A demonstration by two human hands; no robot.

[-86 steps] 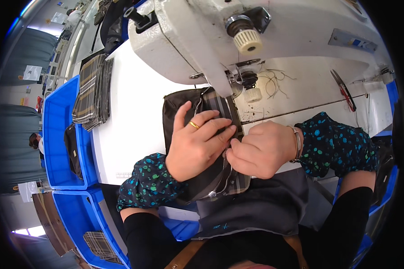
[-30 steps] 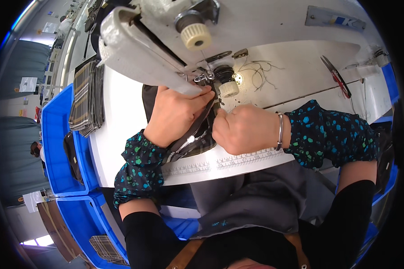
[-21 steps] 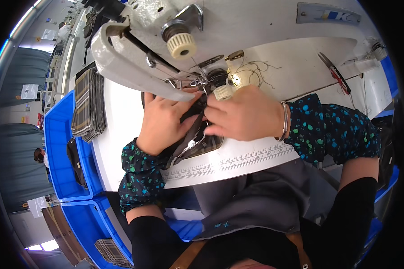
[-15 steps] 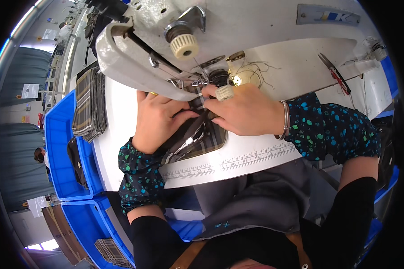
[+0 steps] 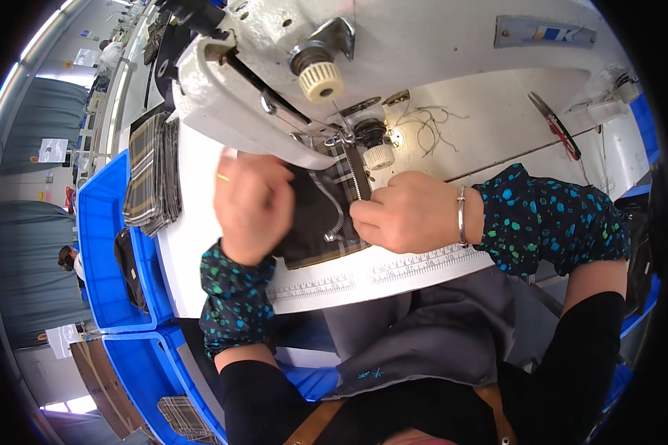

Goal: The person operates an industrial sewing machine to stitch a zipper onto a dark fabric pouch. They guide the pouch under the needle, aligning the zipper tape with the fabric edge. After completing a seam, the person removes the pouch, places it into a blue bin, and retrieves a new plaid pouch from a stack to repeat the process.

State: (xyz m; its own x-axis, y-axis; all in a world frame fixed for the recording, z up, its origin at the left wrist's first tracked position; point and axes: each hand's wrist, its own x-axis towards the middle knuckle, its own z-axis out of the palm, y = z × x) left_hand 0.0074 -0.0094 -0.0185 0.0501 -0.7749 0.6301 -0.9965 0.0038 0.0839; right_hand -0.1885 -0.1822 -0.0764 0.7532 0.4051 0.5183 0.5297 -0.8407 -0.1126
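A dark plaid fabric piece lies on the white bed of a sewing machine, its far end under the presser foot. A zipper with pale metal teeth runs from the foot toward me along the fabric's right side. My right hand is closed, its fingertips pinching the zipper's near end at the fabric edge. The other zipper half curves loosely across the fabric to its near edge. My left hand, smeared by motion, is over or beside the fabric's left edge; its fingers are not clear.
Scissors with red and black handles lie at the far right. Loose threads lie behind the needle area. Left of the bed are a stack of plaid pieces and blue bins. A printed ruler follows the near edge.
My right hand has moved from beside the presser foot toward me, down the zipper. My left hand has come off the fabric near the foot, moving left. More of the fabric and zipper shows.
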